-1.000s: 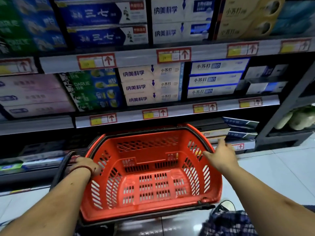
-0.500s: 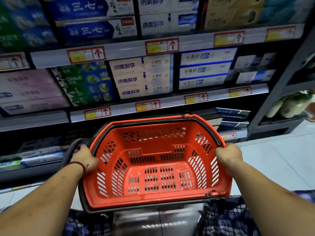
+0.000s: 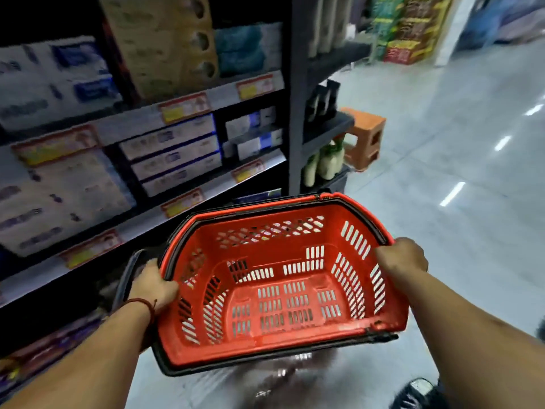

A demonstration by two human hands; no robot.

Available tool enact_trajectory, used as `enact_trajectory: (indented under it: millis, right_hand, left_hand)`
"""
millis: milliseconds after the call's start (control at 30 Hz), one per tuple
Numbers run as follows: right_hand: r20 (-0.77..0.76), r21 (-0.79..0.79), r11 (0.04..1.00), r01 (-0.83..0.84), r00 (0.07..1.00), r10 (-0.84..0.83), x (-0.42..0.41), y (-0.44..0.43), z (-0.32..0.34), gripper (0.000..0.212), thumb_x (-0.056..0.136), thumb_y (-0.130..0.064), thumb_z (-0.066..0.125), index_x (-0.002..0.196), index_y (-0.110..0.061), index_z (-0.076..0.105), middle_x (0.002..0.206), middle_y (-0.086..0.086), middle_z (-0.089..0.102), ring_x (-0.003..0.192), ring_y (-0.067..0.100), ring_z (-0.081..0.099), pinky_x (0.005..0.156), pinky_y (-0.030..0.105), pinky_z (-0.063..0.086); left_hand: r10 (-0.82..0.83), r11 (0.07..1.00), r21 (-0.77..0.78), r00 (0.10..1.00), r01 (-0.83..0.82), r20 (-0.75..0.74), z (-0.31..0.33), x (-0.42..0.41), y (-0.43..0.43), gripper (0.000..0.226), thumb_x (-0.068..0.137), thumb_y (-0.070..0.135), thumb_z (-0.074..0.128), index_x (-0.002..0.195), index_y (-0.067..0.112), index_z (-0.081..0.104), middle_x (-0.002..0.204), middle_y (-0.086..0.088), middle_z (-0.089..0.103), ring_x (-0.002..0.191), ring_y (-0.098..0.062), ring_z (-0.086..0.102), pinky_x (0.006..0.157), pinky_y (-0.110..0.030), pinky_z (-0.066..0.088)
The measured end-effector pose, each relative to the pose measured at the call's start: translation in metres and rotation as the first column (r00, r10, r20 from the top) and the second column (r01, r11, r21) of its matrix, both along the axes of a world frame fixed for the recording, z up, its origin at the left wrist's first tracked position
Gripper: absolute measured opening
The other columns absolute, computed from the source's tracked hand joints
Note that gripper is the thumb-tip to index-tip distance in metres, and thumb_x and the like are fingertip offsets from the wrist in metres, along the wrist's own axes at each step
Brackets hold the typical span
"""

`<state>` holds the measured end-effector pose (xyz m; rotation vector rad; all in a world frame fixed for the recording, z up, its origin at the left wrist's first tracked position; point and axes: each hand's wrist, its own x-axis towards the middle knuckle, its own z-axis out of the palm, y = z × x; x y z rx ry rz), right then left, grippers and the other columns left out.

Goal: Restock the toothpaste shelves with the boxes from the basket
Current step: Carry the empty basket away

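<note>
A red plastic basket (image 3: 283, 346) with black handles is held in front of me, and I see no boxes inside it. My left hand (image 3: 153, 286) grips its left rim, a red string around the wrist. My right hand (image 3: 402, 255) is closed over the right rim. The toothpaste shelves (image 3: 188, 199) run along my left, blurred, packed with stacked white and blue toothpaste boxes (image 3: 174, 154) behind red and yellow price tags.
A dark upright post (image 3: 296, 113) ends the shelving, with bottles (image 3: 324, 163) on a low side shelf beyond it. An orange plastic stool (image 3: 364, 137) stands on the glossy tiled floor (image 3: 457, 172). Stacked goods (image 3: 410, 28) sit far back in the aisle.
My right hand has closed on the basket's right rim, both hands have lifted it, and my view has swung right, from facing the shelves toward the aisle.
</note>
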<state>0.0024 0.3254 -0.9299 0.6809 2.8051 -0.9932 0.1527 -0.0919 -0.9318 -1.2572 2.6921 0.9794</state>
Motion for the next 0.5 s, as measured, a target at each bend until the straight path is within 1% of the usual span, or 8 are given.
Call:
enact_trajectory:
  millis: [100,167,200,267,333,367,433,500]
  right_hand:
    - [0.013,-0.006,0.991,0.135,0.991,-0.135,-0.023,0.045,0.003,0.023,0.076,-0.026,0.067,0.091,-0.008,0.069,0.091,0.017,0.068,0.082,0.040,0.064,0.077,0.037,0.053]
    - [0.019,-0.012,0.972,0.234,0.972,-0.234,-0.042,0.074,0.009,0.028,0.076,-0.030,0.067,0.095,-0.009,0.069,0.094,0.017,0.069,0.085,0.041,0.064,0.078,0.037,0.052]
    - [0.021,-0.009,0.963,0.268,0.963,-0.268,-0.050,0.087,0.014,0.030,0.077,-0.031,0.066,0.097,-0.009,0.069,0.096,0.018,0.069,0.087,0.041,0.064,0.078,0.037,0.050]
    - [0.029,-0.008,0.949,0.316,0.948,-0.316,-0.063,0.112,0.031,0.030,0.080,-0.030,0.065,0.100,-0.009,0.069,0.095,0.017,0.067,0.086,0.040,0.061,0.078,0.036,0.048]
    - [0.038,-0.018,0.933,0.360,0.933,-0.359,-0.077,0.136,0.056,0.027,0.081,-0.028,0.064,0.100,-0.009,0.068,0.093,0.017,0.066,0.084,0.040,0.061,0.079,0.037,0.048]
    - [0.037,-0.025,0.926,0.376,0.926,-0.375,-0.082,0.147,0.071,0.026,0.080,-0.028,0.064,0.098,-0.010,0.069,0.095,0.018,0.067,0.087,0.041,0.063,0.081,0.038,0.050]
    - [0.037,-0.036,0.913,0.406,0.914,-0.405,-0.092,0.172,0.104,0.026,0.079,-0.028,0.064,0.097,-0.010,0.069,0.100,0.021,0.070,0.091,0.042,0.065,0.083,0.039,0.053]
    - [0.057,-0.036,0.897,0.441,0.897,-0.438,-0.101,0.200,0.144,0.029,0.080,-0.029,0.064,0.098,-0.008,0.069,0.102,0.022,0.070,0.093,0.042,0.065,0.083,0.039,0.052]
  left_hand:
    - [-0.118,0.993,0.009,0.993,0.118,-0.025,0.008,-0.083,0.032,0.034,0.079,0.005,0.071,0.108,0.014,0.057,0.095,-0.018,0.067,0.091,-0.039,0.064,0.083,-0.040,0.050]
    - [-0.206,0.978,0.017,0.978,0.206,-0.020,0.016,-0.138,0.055,0.037,0.080,0.008,0.073,0.111,0.015,0.056,0.093,-0.016,0.064,0.090,-0.039,0.063,0.079,-0.039,0.046]
    - [-0.238,0.971,0.019,0.971,0.238,-0.020,0.023,-0.161,0.067,0.038,0.079,0.011,0.074,0.113,0.014,0.057,0.094,-0.017,0.066,0.091,-0.039,0.064,0.080,-0.040,0.047]
    - [-0.295,0.954,0.047,0.955,0.295,-0.017,0.038,-0.199,0.087,0.049,0.072,0.020,0.075,0.118,0.015,0.058,0.099,-0.022,0.069,0.092,-0.040,0.066,0.084,-0.044,0.052]
    - [-0.337,0.940,0.039,0.941,0.339,-0.037,0.061,-0.232,0.108,0.067,0.058,0.029,0.065,0.123,0.014,0.056,0.102,-0.023,0.069,0.094,-0.041,0.067,0.087,-0.047,0.054]
    - [-0.354,0.934,0.037,0.934,0.355,-0.044,0.074,-0.246,0.118,0.073,0.055,0.030,0.062,0.125,0.012,0.055,0.103,-0.024,0.069,0.095,-0.042,0.067,0.089,-0.047,0.054]
    - [-0.385,0.921,0.043,0.922,0.386,-0.031,0.111,-0.268,0.145,0.070,0.064,0.029,0.069,0.130,0.010,0.054,0.109,-0.028,0.068,0.101,-0.045,0.066,0.090,-0.046,0.051]
    - [-0.392,0.919,0.049,0.920,0.392,-0.001,0.153,-0.290,0.173,0.059,0.076,0.014,0.076,0.131,0.009,0.054,0.112,-0.030,0.067,0.104,-0.047,0.064,0.088,-0.044,0.047]
